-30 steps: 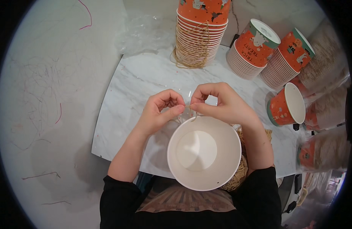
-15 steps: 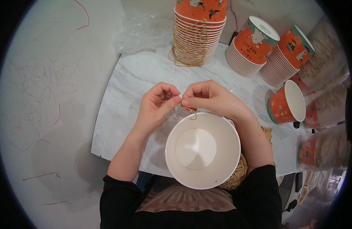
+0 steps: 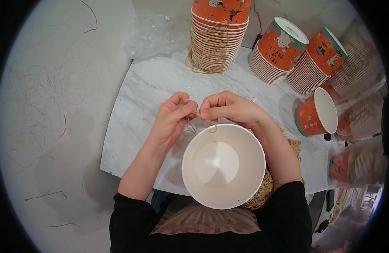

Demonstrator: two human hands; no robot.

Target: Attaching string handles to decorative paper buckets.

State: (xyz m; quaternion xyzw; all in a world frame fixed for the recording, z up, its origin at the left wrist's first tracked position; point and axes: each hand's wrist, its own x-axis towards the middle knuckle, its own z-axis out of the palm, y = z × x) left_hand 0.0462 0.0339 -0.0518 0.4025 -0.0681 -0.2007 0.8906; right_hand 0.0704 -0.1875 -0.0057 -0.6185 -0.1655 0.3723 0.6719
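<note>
A white-lined paper bucket [image 3: 223, 185] stands at the table's near edge, its mouth facing up, with a small dark hole near the front rim. Just beyond its far rim, my left hand [image 3: 174, 116] and my right hand [image 3: 230, 109] are close together. Between their pinched fingertips runs a thin tan cord [image 3: 213, 127], which loops down at the bucket's rim. Both hands are closed on the cord; its exact ends are hidden by my fingers. Beside the bucket, partly under my right forearm, lies a bundle of the same tan cord [image 3: 262, 195].
Farther back stands a tall stack of orange buckets [image 3: 219, 46] draped with tan cords. Two more stacks of upside-down buckets [image 3: 273, 59] are to its right. A single orange bucket [image 3: 309, 116] lies tilted at the right, near plastic-wrapped stacks [image 3: 358, 164]. Clear plastic film [image 3: 154, 38] lies at the back left.
My hands have drawn slightly apart, the left one shifting a little left. More of the cord now shows between the fingertips. The bucket stays in place.
</note>
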